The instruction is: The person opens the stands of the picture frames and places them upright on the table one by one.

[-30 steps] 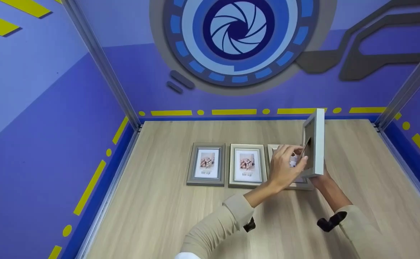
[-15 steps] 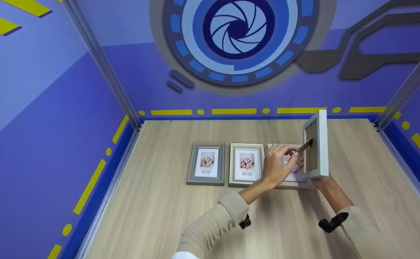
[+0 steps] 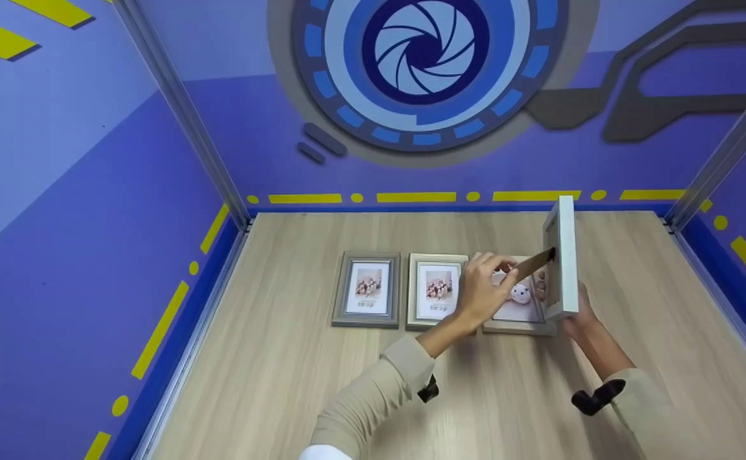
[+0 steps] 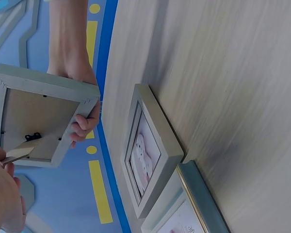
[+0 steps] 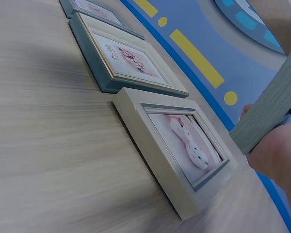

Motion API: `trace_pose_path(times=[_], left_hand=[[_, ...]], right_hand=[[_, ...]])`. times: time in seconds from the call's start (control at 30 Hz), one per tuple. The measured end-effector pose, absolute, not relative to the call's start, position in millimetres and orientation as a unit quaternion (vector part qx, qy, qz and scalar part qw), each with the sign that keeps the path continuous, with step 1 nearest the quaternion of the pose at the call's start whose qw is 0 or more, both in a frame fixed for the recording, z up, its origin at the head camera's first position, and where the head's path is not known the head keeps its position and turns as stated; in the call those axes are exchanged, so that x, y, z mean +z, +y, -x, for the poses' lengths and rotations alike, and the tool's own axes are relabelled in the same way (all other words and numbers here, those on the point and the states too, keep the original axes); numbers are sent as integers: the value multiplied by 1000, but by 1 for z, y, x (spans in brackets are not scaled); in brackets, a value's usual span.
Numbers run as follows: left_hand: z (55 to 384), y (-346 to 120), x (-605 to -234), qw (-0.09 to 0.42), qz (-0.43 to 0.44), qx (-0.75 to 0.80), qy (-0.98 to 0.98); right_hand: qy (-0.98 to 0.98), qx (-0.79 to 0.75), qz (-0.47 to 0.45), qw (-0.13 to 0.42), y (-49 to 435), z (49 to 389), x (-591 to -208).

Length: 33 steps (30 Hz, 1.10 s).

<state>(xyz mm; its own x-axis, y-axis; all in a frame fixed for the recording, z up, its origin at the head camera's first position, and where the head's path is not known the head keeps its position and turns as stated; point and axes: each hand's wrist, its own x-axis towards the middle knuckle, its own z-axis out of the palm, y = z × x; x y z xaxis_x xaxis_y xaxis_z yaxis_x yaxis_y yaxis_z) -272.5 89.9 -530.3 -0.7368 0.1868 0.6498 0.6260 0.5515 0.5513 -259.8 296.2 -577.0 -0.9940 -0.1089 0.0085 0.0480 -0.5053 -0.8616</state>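
The left hand's grip is pinched on the brown stand of a white picture frame, while the right hand's grip grasps that frame by its edge, fingers curled over it in the left wrist view. Behind them the blue-purple wall fills the top of the head view. The pale wooden surface covers the bottom centre. The white frame is raised right of centre, roughly upright, its back turned toward the left. Three more frames lie face up in a row across the middle: a grey frame, then a gold-edged frame, then a beige frame partly hidden by the left hand and the white frame. The stand juts out from the backing, its end at a small black hinge.
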Motion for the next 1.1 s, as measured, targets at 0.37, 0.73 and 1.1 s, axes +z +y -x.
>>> trace_pose_path(times=[0.37,0.73,1.1], left_hand=[[275,91,-530,255,241,-447,-823],[271,103,-523,116,232,-473,-842],[276,117,-535,67,186,-491,-848]], right_hand=[[560,-817,-133,32,307,271,-574],[642,-747,-166,-49,315,270,-575],[710,-672,-161,-136,327,266,-576]])
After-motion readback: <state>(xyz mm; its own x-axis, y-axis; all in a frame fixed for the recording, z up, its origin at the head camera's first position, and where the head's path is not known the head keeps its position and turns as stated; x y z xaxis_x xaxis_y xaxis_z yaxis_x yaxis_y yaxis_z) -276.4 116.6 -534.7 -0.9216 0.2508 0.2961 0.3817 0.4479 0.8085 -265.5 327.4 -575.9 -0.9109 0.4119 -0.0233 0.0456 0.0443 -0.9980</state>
